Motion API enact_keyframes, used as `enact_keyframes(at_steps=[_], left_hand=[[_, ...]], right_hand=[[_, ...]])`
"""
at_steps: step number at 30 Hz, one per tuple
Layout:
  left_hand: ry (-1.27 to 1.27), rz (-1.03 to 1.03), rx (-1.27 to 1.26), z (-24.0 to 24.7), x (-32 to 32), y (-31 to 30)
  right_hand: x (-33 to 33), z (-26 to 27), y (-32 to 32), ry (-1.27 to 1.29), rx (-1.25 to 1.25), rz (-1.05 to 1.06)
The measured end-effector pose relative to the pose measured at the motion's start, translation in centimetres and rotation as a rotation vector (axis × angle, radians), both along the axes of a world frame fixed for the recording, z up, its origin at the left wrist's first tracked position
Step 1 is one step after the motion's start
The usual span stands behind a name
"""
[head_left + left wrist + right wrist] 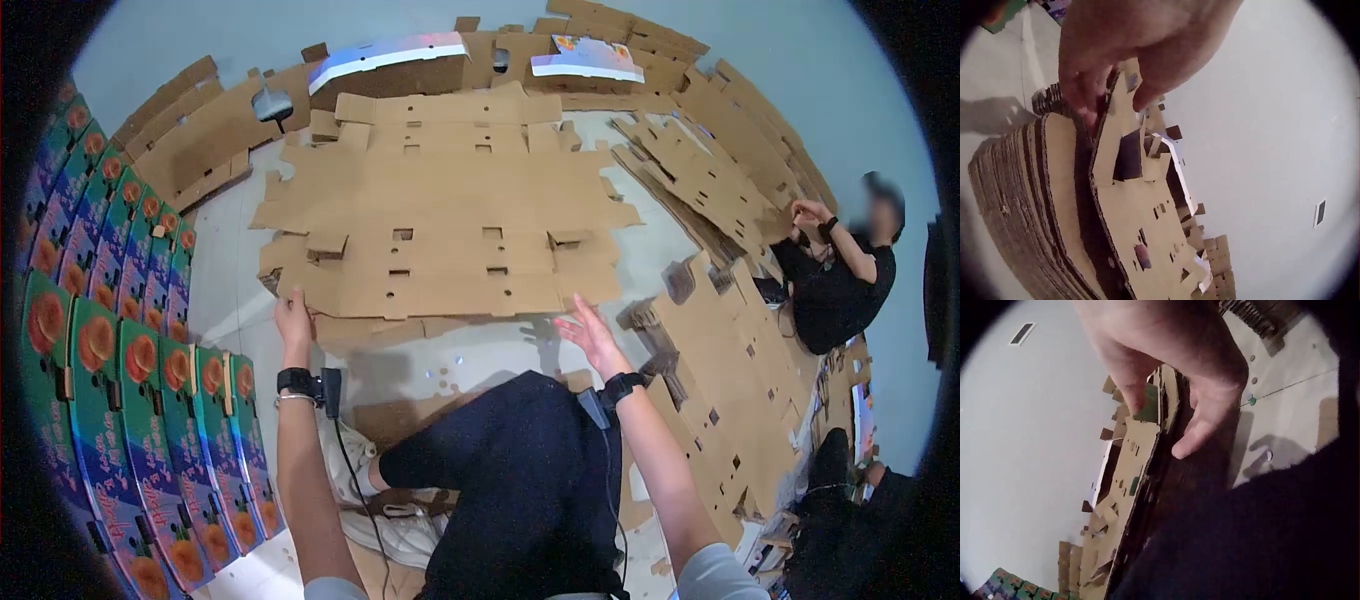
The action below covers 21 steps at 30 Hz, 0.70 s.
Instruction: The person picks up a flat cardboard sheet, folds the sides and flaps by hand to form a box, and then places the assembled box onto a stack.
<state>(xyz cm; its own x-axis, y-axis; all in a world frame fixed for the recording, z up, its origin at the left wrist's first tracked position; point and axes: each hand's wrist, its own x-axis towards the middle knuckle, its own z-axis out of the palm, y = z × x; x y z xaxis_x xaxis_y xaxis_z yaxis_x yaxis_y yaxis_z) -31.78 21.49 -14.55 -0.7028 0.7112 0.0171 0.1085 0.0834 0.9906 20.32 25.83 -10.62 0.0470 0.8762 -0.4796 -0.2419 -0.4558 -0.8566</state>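
Even, diffuse overhead lighting; head view bright. Soft shadows on pale floor [470, 350] under the arms. Heavy fisheye bending, black vignette at all edges. Wrist views dimmer: left hand [1129, 44] and right hand [1166, 356] close, blurred; cardboard sheet [1129, 206] soft-edged, dark shadow beneath it.

flat cardboard stack [440, 240] sits on the floor [225, 290] dead ahead, printed boxes [120, 380] lined up left, more cardboard sheets [735, 390] right.
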Motion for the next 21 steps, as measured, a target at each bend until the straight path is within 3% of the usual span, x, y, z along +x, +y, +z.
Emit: enact_keyframes(at_steps=[1, 3, 6, 10, 12, 13, 14, 15, 17, 18, 19, 20, 21], left_hand=[[0.106, 0.019, 0.038, 0.0, 0.6, 0.3], [0.104, 0.023, -0.018, 2.6, 2.5, -1.0], [-0.113, 0.069, 0.146, 2.2, 3.7, -4.4], [-0.312, -0.01, -0.054, -2.5, 3.6, -6.6], [-0.297, 0.031, -0.119, -3.0, 4.4, -6.0], [-0.296, 0.035, -0.11, -2.3, 4.8, -6.2], [-0.205, 0.021, -0.182, -1.5, 5.2, -6.6], [-0.115, 0.004, -0.25, -0.8, 5.6, -6.6], [-0.141, -0.064, -0.267, -0.5, 5.4, -7.5], [-0.169, -0.128, -0.296, -0.8, 5.1, -8.6], [-0.218, -0.153, -0.256, -2.8, 4.1, -9.7], [-0.268, -0.176, -0.215, -4.9, 3.4, -10.9], [-0.328, -0.152, -0.146, -5.2, 4.3, -12.4]], right_hand=[[-0.2, -0.1, 1.1, 0.003, 0.005, 0.003], [0.0, -0.9, 3.8, -0.296, 0.235, 0.03], [-0.6, 4.3, 5.7, -0.456, 0.372, 0.018], [0.5, 0.7, 7.9, -0.239, 0.44, -0.016], [1.1, -3.2, 7.4, -0.233, 0.188, -0.104], [1.7, -5.4, 6.6, -0.197, 0.097, -0.092], [2.1, -5.0, 5.0, -0.248, -0.007, 0.059], [2.8, -5.9, 2.6, -0.174, 0.103, 0.144], [2.9, -4.7, -2.0, -0.227, 0.009, 0.412], [2.9, -5.8, -4.2, -0.323, -0.047, 0.481], [3.1, -6.6, -6.9, -0.708, 0.189, 0.641], [3.7, -7.3, -8.7, -0.953, 0.232, 0.695], [2.5, -3.0, -11.2, -0.871, 0.32, 0.523]])
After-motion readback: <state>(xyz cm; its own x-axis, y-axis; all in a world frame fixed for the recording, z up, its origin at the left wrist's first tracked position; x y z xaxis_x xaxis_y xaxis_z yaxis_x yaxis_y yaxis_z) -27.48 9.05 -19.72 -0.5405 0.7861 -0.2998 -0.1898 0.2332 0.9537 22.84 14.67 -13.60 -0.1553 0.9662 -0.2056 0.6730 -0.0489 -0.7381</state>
